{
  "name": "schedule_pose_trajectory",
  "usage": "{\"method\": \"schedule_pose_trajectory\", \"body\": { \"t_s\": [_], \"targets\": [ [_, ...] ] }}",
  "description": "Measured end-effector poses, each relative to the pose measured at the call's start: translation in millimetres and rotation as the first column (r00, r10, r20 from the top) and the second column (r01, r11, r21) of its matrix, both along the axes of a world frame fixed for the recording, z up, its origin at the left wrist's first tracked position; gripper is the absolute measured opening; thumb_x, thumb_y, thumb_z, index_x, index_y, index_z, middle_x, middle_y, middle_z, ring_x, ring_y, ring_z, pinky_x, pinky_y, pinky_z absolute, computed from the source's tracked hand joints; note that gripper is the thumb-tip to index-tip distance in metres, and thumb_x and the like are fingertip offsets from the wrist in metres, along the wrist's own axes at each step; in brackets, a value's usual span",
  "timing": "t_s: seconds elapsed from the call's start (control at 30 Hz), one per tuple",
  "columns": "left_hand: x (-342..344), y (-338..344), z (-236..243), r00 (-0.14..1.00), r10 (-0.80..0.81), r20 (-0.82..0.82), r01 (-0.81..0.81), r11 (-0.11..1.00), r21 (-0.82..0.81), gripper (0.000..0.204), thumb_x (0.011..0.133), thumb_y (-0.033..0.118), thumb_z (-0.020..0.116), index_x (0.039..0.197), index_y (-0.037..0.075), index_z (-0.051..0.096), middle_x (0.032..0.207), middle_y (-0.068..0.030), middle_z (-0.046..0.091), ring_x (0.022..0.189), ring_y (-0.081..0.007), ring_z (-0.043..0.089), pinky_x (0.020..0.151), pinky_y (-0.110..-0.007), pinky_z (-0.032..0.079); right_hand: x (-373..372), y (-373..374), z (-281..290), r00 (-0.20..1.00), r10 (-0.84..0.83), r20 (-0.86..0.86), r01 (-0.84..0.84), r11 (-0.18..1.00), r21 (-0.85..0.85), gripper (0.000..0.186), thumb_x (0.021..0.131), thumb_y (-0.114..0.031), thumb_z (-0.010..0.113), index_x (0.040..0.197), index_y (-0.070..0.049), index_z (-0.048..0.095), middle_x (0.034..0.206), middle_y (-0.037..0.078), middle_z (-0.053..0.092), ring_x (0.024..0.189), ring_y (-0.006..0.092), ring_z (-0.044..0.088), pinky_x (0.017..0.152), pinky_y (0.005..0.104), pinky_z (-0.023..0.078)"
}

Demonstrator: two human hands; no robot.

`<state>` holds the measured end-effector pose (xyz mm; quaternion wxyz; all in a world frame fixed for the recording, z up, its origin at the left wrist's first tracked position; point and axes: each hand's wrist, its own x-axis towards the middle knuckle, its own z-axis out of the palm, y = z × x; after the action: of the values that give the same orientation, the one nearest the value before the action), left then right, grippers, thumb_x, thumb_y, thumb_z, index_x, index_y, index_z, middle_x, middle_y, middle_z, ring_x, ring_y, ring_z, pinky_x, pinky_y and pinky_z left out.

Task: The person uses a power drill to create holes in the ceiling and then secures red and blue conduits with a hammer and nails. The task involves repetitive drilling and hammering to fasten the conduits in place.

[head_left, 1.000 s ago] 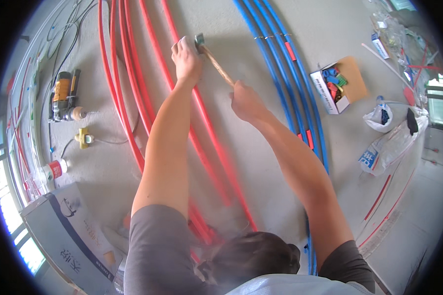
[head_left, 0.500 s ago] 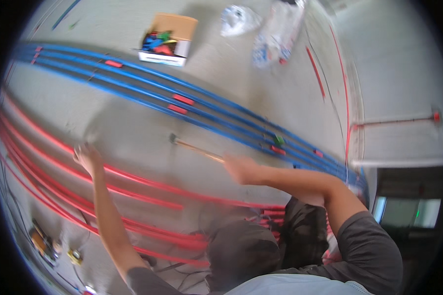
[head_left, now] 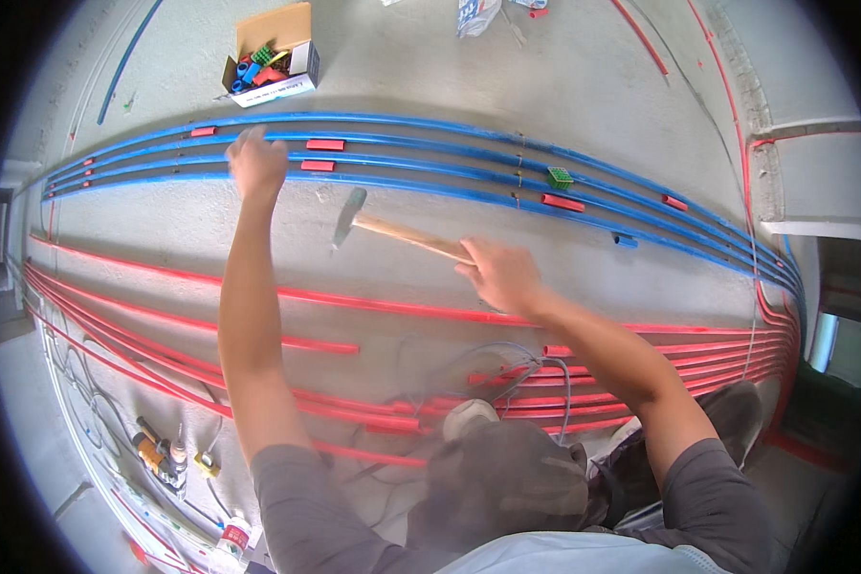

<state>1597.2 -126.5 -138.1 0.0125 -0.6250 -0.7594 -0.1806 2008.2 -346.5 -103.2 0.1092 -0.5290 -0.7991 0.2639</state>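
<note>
Right hand (head_left: 502, 275): fingers wrapped round the hammer's handle, clamped on its lower part.
Hammer (head_left: 407, 236): held in the right fingers, its wooden handle slanting out to their left and away from the body.
Hammer head (head_left: 349, 218): beyond the right fingertips, to the right of the left fingers and nearer the body than they are; slightly blurred, and I cannot tell whether it touches the floor.
Hammer's handling: likely heavy at the head and light along the handle, stiff throughout, hardly fragile; the bare wood should grip well, best low down, where the right fingers already sit.
Left hand (head_left: 256, 165): fingers curled close together over the blue pipes; whether they pinch or touch anything I cannot tell.
Blue pipes (head_left: 430, 139): running beneath the left fingers and out to both sides; probably light, smooth and somewhat springy, easiest to grasp from above across the tube.
Red sleeve (head_left: 325, 145): just right of the left fingers, lying along the pipes; apparently light and rigid.
Green block (head_left: 560, 177): beyond the right fingers and to their right.
Fittings box (head_left: 282, 91): beyond the left fingers, flap raised.
Red pipes (head_left: 383, 304): nearer the body than either hand's fingers.
</note>
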Motion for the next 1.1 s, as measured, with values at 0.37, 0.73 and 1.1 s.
{"method": "schedule_pose_trajectory", "body": {
  "t_s": [0.37, 0.73, 1.1],
  "targets": [
    [49.1, 163.9, -41.8, 0.999, -0.002, 0.046, 0.010, 0.984, -0.180, 0.049, 0.098, 0.015, 0.051, 0.143, 0.019, 0.069, 0.138, -0.0212, 0.071, 0.132, -0.0402, 0.063, 0.112, -0.060, 0.046, 16.1, 31.6, -75.8, 0.981, 0.006, 0.196, -0.064, 0.955, 0.290, 0.048, 0.097, -0.037, 0.072, 0.134, -0.008, 0.063, 0.135, 0.014, 0.058, 0.130, 0.0349, 0.053, 0.109, 0.0509, 0.042],
    [9.9, 230.5, -29.2, 0.930, -0.023, -0.368, -0.125, 0.919, -0.374, 0.040, 0.102, 0.034, 0.056, 0.137, 0.021, 0.070, 0.143, -0.0130, 0.070, 0.139, -0.0383, 0.062, 0.108, -0.061, 0.047, 13.3, 26.4, -92.0, 0.992, -0.010, 0.123, -0.033, 0.938, 0.345, 0.052, 0.093, -0.038, 0.072, 0.133, -0.006, 0.062, 0.137, 0.014, 0.057, 0.131, 0.0341, 0.052, 0.109, 0.0501, 0.043],
    [-9.8, 236.4, -31.0, 0.906, -0.148, -0.396, 0.056, 0.970, -0.235, 0.028, 0.092, 0.024, 0.060, 0.109, 0.012, 0.079, 0.114, -0.0215, 0.078, 0.111, -0.0423, 0.074, 0.095, -0.056, 0.057, 2.5, 30.4, -95.8, 0.985, -0.015, 0.171, -0.038, 0.953, 0.302, 0.053, 0.098, -0.040, 0.067, 0.138, -0.006, 0.061, 0.137, 0.014, 0.057, 0.132, 0.0334, 0.052, 0.110, 0.0509, 0.044]
  ]
}}
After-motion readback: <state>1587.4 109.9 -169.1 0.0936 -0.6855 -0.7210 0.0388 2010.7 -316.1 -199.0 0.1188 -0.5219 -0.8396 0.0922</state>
